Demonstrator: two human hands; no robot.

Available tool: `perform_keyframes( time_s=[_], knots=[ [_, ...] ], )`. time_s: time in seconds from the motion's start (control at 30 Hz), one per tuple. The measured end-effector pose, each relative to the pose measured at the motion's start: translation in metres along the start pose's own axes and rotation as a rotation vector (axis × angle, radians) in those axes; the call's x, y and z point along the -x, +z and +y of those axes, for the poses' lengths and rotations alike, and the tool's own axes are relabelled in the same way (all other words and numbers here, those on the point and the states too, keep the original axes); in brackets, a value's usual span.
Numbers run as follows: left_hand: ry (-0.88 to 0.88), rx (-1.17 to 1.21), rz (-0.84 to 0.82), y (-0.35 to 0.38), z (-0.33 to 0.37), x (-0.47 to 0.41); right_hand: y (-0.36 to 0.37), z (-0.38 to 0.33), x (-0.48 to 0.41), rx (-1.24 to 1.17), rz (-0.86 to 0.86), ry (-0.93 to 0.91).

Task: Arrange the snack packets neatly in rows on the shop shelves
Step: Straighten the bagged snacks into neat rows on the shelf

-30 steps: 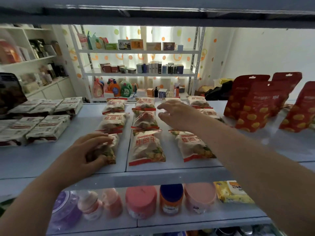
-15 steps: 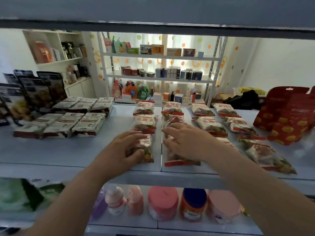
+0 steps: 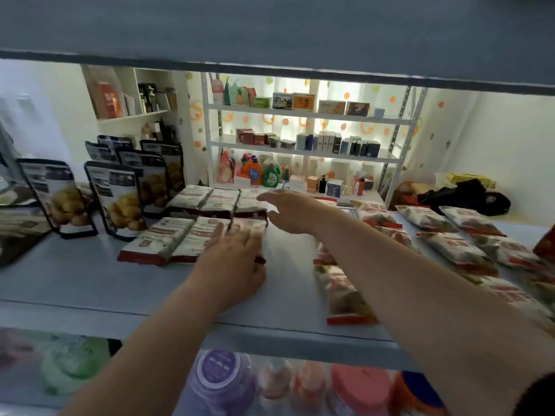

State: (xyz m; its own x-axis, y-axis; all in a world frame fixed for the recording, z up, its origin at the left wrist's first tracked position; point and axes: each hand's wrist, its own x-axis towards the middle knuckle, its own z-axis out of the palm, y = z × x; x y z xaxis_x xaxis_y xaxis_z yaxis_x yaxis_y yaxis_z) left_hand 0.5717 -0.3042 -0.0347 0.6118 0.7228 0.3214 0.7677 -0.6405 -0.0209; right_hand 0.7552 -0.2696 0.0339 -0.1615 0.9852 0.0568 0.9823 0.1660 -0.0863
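Flat white packets with red ends lie in two rows of three on the grey shelf (image 3: 90, 283): a front row (image 3: 177, 240) and a back row (image 3: 210, 198). My left hand (image 3: 234, 265) lies spread over the right packet of the front row, thumb at its red front end. My right hand (image 3: 289, 210) hovers open beside the back row's right packet, fingers pointing left. Under my right forearm is a column of clear snack packets with red print (image 3: 341, 295). More of these lie in rows at the right (image 3: 450, 247).
Black stand-up pouches (image 3: 117, 199) stand at the shelf's left. The shelf above (image 3: 270, 31) hangs low overhead. Jars and bottles (image 3: 222, 376) fill the shelf below. A white rack of boxes and detergent bottles (image 3: 300, 148) stands behind.
My view and both hands have shifted left, from the red-printed snack packets to the flat white packets. My left hand let go of the snack packet and now rests on a white one.
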Motion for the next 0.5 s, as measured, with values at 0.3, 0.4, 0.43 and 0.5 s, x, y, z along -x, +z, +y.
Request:
perform_keyframes(
  time_s=[0.3, 0.4, 0.43, 0.5],
  knots=[
    [0.179, 0.112, -0.022, -0.001, -0.022, -0.005, 0.023, -0.008, -0.091, 0.033, -0.136, 0.173],
    [0.203, 0.141, -0.015, 0.001, -0.028, -0.002, 0.021, -0.003, -0.084, 0.022, -0.099, 0.186],
    [0.206, 0.152, -0.011, 0.002, -0.028, -0.002, 0.02, 0.0, -0.079, 0.019, -0.093, 0.19],
    [0.224, 0.156, -0.01, 0.004, -0.03, -0.003, 0.018, 0.005, -0.068, 0.026, -0.105, 0.216]
  ],
)
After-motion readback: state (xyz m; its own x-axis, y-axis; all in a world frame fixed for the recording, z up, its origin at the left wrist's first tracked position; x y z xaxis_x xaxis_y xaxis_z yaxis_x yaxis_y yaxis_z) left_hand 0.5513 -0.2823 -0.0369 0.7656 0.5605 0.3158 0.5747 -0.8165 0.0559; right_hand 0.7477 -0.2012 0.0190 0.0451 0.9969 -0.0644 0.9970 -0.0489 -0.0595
